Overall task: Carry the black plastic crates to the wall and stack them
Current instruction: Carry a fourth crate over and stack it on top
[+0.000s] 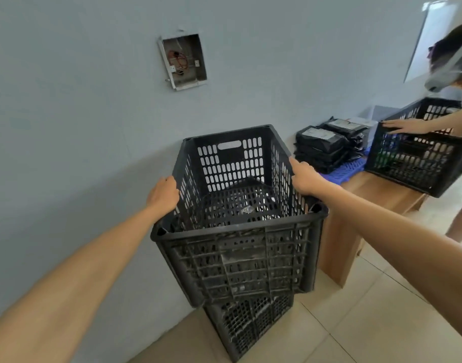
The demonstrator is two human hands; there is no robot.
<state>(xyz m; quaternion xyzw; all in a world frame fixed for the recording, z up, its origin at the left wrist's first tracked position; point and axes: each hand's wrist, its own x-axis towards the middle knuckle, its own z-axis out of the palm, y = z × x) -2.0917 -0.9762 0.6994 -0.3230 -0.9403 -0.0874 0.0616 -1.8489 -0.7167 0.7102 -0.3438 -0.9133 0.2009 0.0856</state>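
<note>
The left hand (164, 193) and right hand (304, 178) each grasp a long side rim of the top crate (240, 252), which sits on a lower crate (251, 326) on the floor (368, 323) by the wall (80, 113). Its open top faces up, and its long axis runs toward the wall. Farther right, another person's hand (405, 126) rests on a third crate (418, 158) on a wooden table (376, 189)

Upper crate (240, 216) sits on lower crate (251, 323), against wall (80, 100).
</note>
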